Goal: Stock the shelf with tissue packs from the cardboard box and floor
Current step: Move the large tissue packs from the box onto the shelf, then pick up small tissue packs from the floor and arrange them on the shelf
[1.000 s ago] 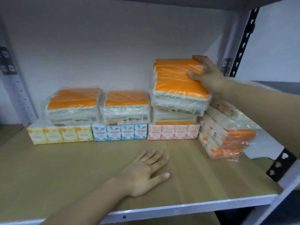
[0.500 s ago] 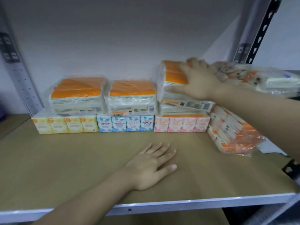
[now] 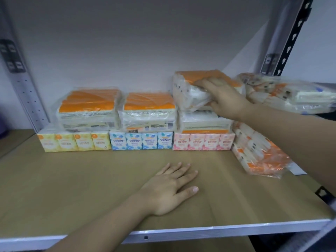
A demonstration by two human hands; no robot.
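1. Head view: my right hand (image 3: 222,96) grips the top tissue pack (image 3: 192,88), tilted on the right-hand stack at the shelf (image 3: 72,179) back.
2. Pack judged light, soft, its wrap slippery; best held across the short end.
3. Left hand (image 3: 169,188) flat, fingers (image 3: 183,170) released.
4. No box in view.
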